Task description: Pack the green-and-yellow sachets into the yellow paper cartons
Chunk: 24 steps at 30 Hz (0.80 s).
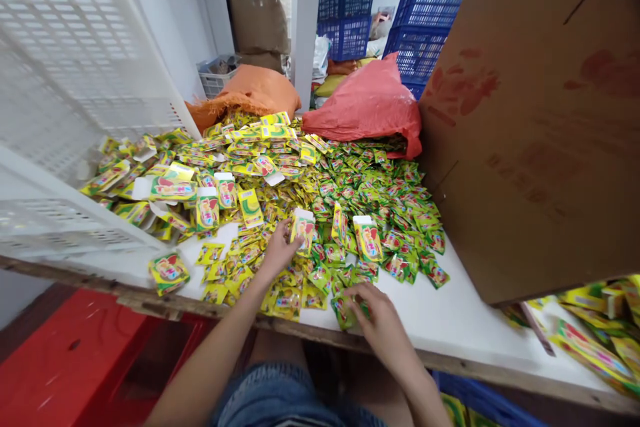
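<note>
My left hand (281,248) grips a small yellow-and-green printed box (304,225) with its white flap up, above the heap. Lower right, at the table's front edge, my right hand (376,315) has its fingers closed on a small green sachet (342,312). Green sachets (395,207) spread across the middle and right of the pile. Yellow sachets (237,278) lie to the left of them. Two more boxes, a narrow one (339,223) and a wider one with its flap up (368,240), rest on the green sachets.
Many flat boxes (173,188) are heaped at the left beside a white plastic crate (90,47). An orange sack (260,88) and a red sack (370,103) lie behind the pile. A large cardboard box (540,147) stands at right. A red stool (75,360) is below left.
</note>
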Available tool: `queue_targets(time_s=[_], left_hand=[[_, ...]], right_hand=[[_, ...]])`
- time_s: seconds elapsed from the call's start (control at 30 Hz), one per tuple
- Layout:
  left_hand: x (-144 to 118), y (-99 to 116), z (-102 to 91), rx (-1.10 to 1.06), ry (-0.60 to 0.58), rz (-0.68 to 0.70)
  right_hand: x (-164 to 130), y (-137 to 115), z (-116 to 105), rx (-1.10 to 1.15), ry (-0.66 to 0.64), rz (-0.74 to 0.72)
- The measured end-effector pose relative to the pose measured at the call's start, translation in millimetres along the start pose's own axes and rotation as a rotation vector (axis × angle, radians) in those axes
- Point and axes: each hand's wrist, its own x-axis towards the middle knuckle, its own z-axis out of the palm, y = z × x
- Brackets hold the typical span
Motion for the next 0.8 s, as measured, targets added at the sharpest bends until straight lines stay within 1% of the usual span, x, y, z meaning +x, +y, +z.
queue_targets(time_s=[0.03,0.1,0.2,0.27,0.37,0.43,0.5,0.57,0.63,0.7,0.8], left_hand=[[-1.1,1.5,-6.2,-0.040,0.002,-0.005],[-5.6,5.1,-17.4,-0.114,0.001,-0.018],[-17.8,9.5,-27.1,-0.223,0.004,-0.048],[-27.7,10.5,-28.7,-0.358,0.019,-0.096],[-39.6,9.9,-27.4,-0.553,0.069,-0.172],[-44.0,9.7,-26.2,-0.583,0.097,-0.232],[-46.1,10.8,-25.2,-0.579,0.108,-0.300],[-47.3,13.2,-24.1,-0.573,0.076,-0.330],[-48.8,15.8,-22.9,-0.571,0.006,-0.318],[-51.0,17.9,-21.9,-0.560,-0.065,-0.299],[-54.9,18.9,-22.4,-0.531,-0.128,-0.304]], right_hand=[[9.5,-1.9,13.6,-0.011,-0.005,0.006],[24.2,-1.3,33.4,-0.044,0.007,0.033],[37.0,2.7,49.2,-0.083,0.006,0.057],[41.1,3.7,52.2,-0.113,-0.012,0.060],[43.3,2.7,46.6,-0.125,-0.055,0.035],[43.4,2.2,39.5,-0.069,-0.075,0.014],[42.4,2.8,34.8,0.040,-0.055,0.036],[40.7,3.8,35.8,0.172,-0.031,0.079],[38.9,3.8,42.1,0.235,-0.066,0.093],[38.2,1.4,49.8,0.159,-0.141,0.062],[39.8,-6.5,54.4,-0.059,-0.220,-0.023]])
